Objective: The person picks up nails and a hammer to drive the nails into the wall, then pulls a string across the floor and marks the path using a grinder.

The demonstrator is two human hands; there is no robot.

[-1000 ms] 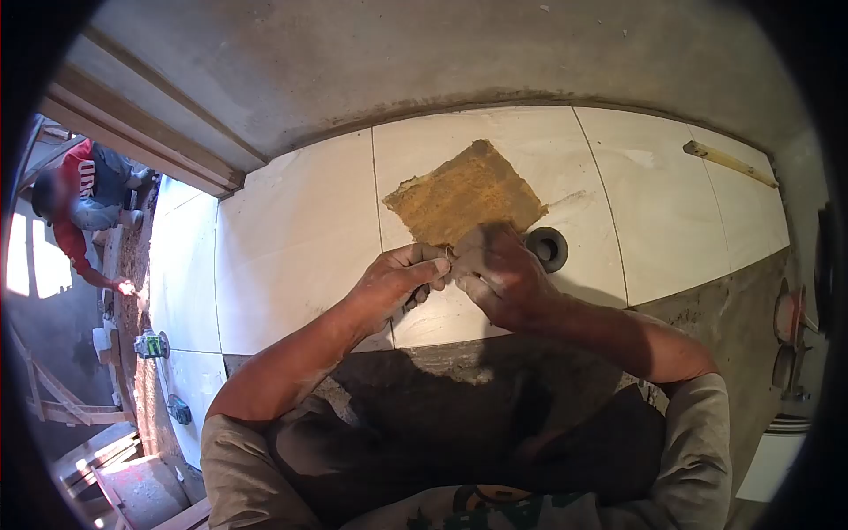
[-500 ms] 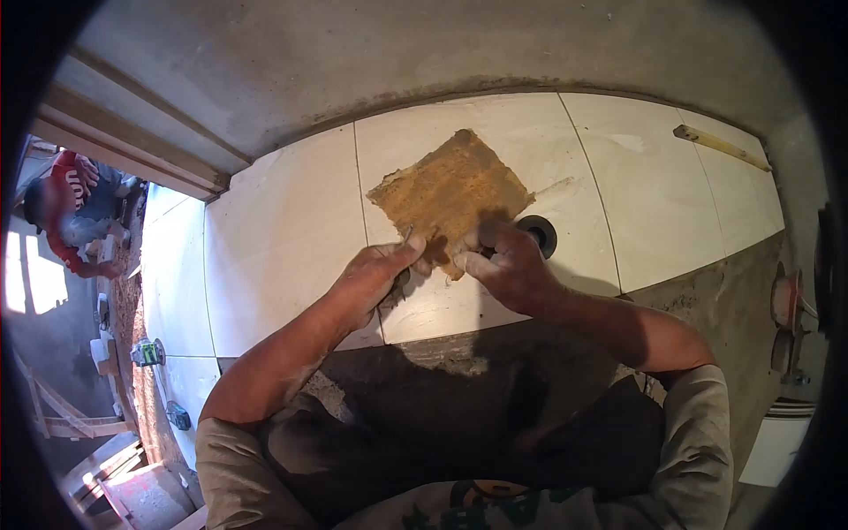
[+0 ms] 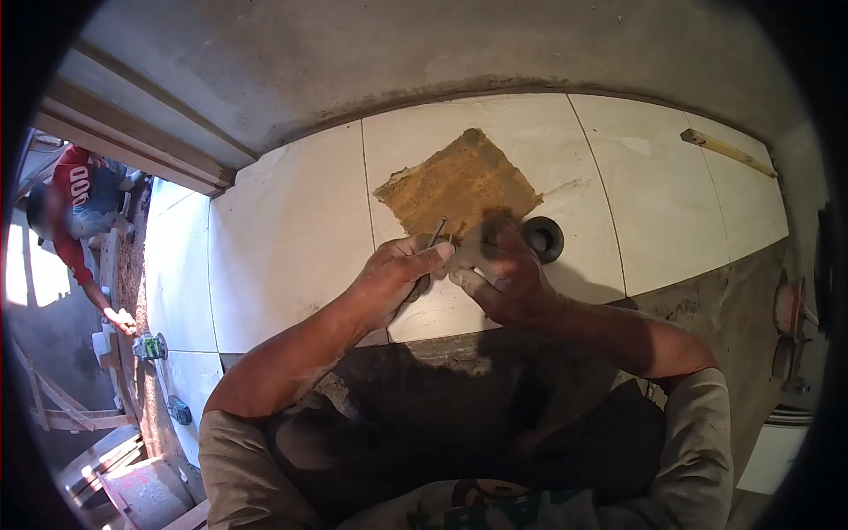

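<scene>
A thin nail-like metal piece (image 3: 438,230) sticks up from my left hand (image 3: 405,270), whose thumb and fingers are pinched around it. My right hand (image 3: 505,276) is closed close beside it, fingertips nearly meeting the left thumb; anything between its fingers is too small to make out. Just beyond both hands, a rough-edged brown sheet (image 3: 464,181) lies on the pale floor tiles (image 3: 283,238). To the right of my right hand is a black round ring-shaped object (image 3: 542,239).
A wooden strip (image 3: 729,153) lies on the tiles at the right. Through the opening at left, a person in a red top (image 3: 78,203) bends toward a green-and-black tool (image 3: 150,346). A second tool (image 3: 179,410) and a bucket (image 3: 150,495) are nearer.
My hands have drawn back slightly from the brown sheet, and the metal piece shows more. The other person's arm has reached down toward the green-and-black tool.
</scene>
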